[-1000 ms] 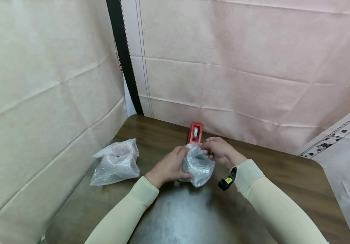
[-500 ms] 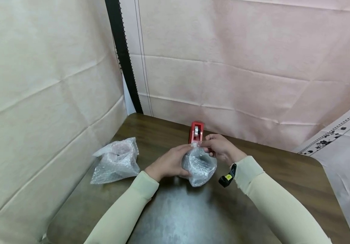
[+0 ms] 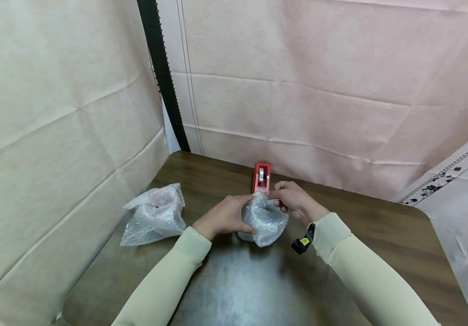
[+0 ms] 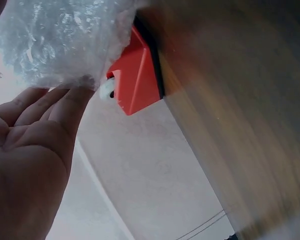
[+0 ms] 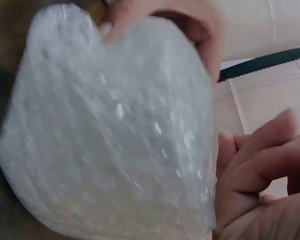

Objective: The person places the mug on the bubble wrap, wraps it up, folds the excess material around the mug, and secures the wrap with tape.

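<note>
A bundle of clear bubble wrap (image 3: 267,222) sits near the middle of the table; what is inside cannot be made out. My left hand (image 3: 226,216) holds it from the left, thumb toward the front and fingers around the back. With thumb and index finger, my right hand (image 3: 296,201) pinches the wrap's top edge. Right behind the bundle stands a red tape dispenser (image 3: 261,174) with a small roll, its front end partly hidden by the wrap. In the right wrist view the bundle (image 5: 110,135) covers much of the picture, its crinkled side toward the camera.
A second bubble-wrapped bundle (image 3: 158,213) lies on the table's left side, by the cloth wall (image 3: 74,158). Another pinkish cloth (image 3: 319,90) hangs behind the table's back edge. The wooden tabletop (image 3: 384,240) has rounded corners. A black strap device (image 3: 304,240) is on the right wrist.
Both hands keep their hold on the bundle, with only slight shifts of fingers and wrap. The bundle tilts a little and its top opening shows more. The dispenser stays in place.
</note>
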The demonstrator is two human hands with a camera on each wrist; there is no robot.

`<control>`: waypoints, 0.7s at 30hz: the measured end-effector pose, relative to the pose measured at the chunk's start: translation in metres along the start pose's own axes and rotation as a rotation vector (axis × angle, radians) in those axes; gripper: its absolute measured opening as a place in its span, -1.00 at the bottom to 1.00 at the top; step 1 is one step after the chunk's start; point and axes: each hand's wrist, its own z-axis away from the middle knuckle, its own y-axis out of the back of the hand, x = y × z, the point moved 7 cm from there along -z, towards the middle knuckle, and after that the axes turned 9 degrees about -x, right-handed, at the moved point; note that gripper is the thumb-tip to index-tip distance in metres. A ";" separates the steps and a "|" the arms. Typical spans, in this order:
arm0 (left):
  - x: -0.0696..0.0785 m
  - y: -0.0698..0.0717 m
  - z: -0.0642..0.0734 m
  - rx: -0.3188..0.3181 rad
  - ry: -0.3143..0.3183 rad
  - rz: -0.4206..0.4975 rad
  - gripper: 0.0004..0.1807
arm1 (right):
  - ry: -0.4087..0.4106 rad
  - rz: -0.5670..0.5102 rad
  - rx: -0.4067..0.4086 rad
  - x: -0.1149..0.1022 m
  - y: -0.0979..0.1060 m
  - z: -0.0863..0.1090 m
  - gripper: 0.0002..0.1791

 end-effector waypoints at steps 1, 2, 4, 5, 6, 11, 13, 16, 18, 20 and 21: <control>0.000 0.001 0.000 0.002 0.000 -0.006 0.09 | 0.002 0.013 0.003 -0.001 -0.001 0.002 -0.75; 0.001 0.001 -0.001 0.003 -0.003 -0.008 0.09 | 0.002 0.026 0.000 -0.002 -0.003 0.003 -0.73; 0.003 0.003 -0.001 0.006 -0.013 -0.009 0.08 | -0.002 0.038 -0.002 -0.003 -0.005 0.007 -0.72; 0.003 0.003 -0.001 0.007 -0.014 -0.005 0.08 | -0.002 0.045 -0.001 -0.004 -0.007 0.009 -0.72; 0.003 0.004 -0.002 0.009 -0.013 -0.003 0.09 | -0.001 0.051 0.001 -0.004 -0.007 0.012 -0.71; 0.002 0.004 -0.002 0.006 0.008 0.003 0.09 | 0.006 0.070 0.015 -0.003 -0.011 0.024 -0.73; 0.001 0.004 -0.002 0.001 0.012 0.001 0.08 | 0.010 0.056 0.020 0.000 -0.013 0.028 -0.73; 0.002 0.002 -0.002 -0.008 0.017 -0.001 0.07 | 0.009 0.016 0.025 0.008 -0.014 0.031 -0.73; 0.002 0.001 -0.002 -0.013 0.023 -0.008 0.07 | 0.010 -0.011 0.032 0.013 -0.014 0.033 -0.74; 0.002 -0.001 -0.002 -0.016 0.025 -0.015 0.06 | 0.013 -0.033 0.036 0.016 -0.014 0.035 -0.73; 0.003 -0.002 -0.002 -0.019 0.023 -0.020 0.05 | 0.015 -0.041 0.035 0.017 -0.014 0.036 -0.72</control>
